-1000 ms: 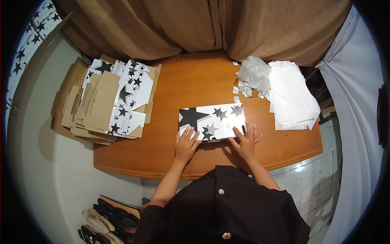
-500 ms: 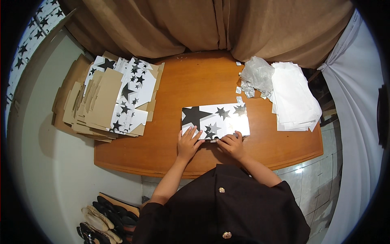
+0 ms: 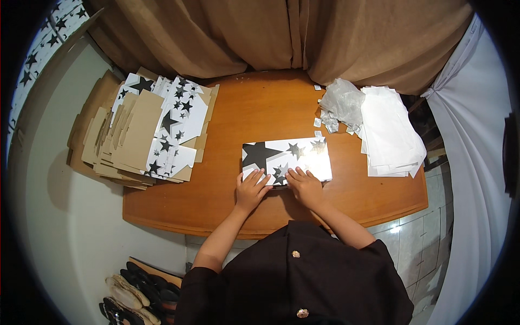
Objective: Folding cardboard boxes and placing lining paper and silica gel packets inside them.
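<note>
A white cardboard box (image 3: 311, 167) printed with black and grey stars lies in front of me, its lid down. My left hand (image 3: 252, 189) rests at the near left part of the box, with fingers stretched over the lid and the thumb along the front edge. On the near edge, right of the middle, my right hand (image 3: 305, 187) lies with its fingers extended over the lid. Neither hand grips anything. My palms hide parts of the front side of the box.
Flat unfolded cardboard boxes (image 3: 135, 132) are stacked at the left of the wooden table (image 3: 254, 108). White paper sheets (image 3: 390, 130) lie at the right, next to a clear plastic bag (image 3: 342, 102) and several small white packets (image 3: 317, 122). Brown curtains (image 3: 260, 38) hang behind the table.
My right hand has moved from the front right edge onto the lid, slightly left, and its curled fingers have straightened. My left hand stays in place.
</note>
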{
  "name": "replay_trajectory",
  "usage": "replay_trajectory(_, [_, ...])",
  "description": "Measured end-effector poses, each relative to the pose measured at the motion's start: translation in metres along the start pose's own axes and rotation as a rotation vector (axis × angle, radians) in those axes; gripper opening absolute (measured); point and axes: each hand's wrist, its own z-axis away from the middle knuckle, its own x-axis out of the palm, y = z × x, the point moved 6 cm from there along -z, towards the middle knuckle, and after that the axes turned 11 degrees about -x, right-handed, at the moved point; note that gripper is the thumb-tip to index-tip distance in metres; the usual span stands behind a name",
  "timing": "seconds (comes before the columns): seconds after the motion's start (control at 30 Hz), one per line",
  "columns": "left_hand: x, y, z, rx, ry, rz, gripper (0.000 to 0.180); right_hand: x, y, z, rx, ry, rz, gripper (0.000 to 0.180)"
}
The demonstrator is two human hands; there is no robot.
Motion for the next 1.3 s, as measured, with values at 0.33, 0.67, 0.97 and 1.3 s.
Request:
replay_trajectory(0.33, [-0.005,-0.013,0.001,0.204,-0.068,-0.003,0.028,-0.028,0.114,-0.011,0.442,0.199,0.166,0.049])
replay_trajectory(0.67, [-0.025,-0.120,0.046,-1.017,0.147,0.456,0.048,0.027,0.059,0.049,0.552,0.015,-0.923,0.038])
replay_trajectory(0.97, [-0.005,-0.050,0.104,-0.958,-0.194,1.400,0.064,0.037,-0.066,0.035,0.258,0.004,-1.142,0.089])
replay_trajectory(1.3, [-0.187,0.025,0.134,-0.776,0.213,1.474,0.074,-0.036,-0.165,0.007,0.023,0.098,-1.357,0.086])
